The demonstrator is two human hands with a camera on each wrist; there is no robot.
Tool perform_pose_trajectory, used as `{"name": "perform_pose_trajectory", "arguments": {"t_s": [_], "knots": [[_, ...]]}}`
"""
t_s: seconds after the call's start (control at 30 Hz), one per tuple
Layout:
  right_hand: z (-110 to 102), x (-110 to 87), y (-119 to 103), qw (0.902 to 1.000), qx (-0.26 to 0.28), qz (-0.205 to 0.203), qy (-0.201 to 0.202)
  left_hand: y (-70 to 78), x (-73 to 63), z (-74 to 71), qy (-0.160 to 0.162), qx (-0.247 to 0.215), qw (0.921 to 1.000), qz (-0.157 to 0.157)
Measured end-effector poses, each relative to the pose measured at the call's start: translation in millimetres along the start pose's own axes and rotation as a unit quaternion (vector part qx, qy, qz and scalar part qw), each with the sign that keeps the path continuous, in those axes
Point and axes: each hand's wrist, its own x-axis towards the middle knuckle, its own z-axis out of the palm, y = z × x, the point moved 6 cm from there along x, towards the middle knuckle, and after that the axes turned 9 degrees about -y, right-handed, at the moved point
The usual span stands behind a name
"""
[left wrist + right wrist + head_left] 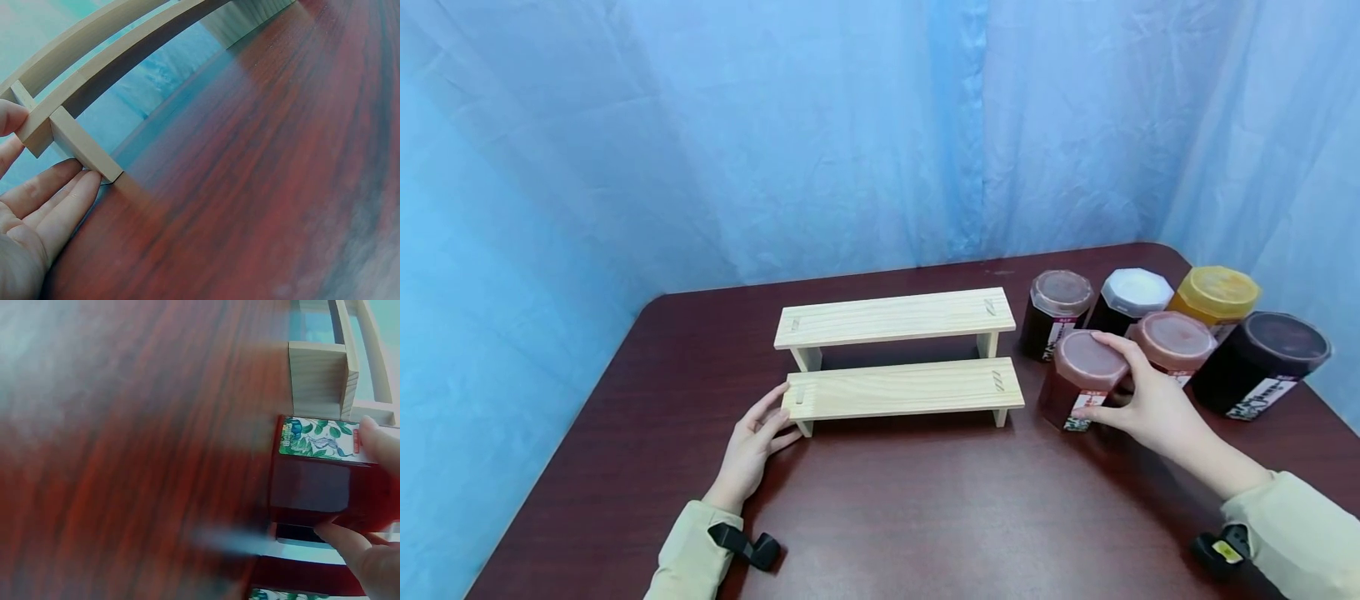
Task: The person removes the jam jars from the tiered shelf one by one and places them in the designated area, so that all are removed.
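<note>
A pale wooden two-tier stand (902,389) stands on the table, a lower board in front of a higher one. My left hand (751,451) holds the left end of its lower board. In the left wrist view, fingers (69,203) touch the upright support under that board. A dark red-brown jar (1063,396) with a dusty pink lid and a leafy label is in my right hand (1157,408), thumb on the label side and fingers round the far side. In the right wrist view the held jar (312,494) is close to the tabletop; contact with it is unclear.
Several more jars crowd the right side: one with a grey lid (1062,292), a white-lidded one (1137,292), a yellow one (1217,292), a pink-lidded one (1172,335) and a black one (1255,362). Blue curtains (850,142) hang behind the dark red table (887,508).
</note>
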Motion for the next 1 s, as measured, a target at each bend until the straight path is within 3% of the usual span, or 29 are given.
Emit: {"name": "perform_pose_trajectory", "arguments": {"t_s": [0.6, 1.0], "knots": [[-9, 6.3, -13, 0.9941, -0.103, -0.019, 0.027, -0.7, 1.2, -0.3, 0.002, -0.004, 1.0, 0.002], [-5, 9.4, -13, 0.9939, -0.106, -0.021, 0.023, 0.5, 0.1, -0.2, -0.002, 0.0, 1.0, 0.008]]}}
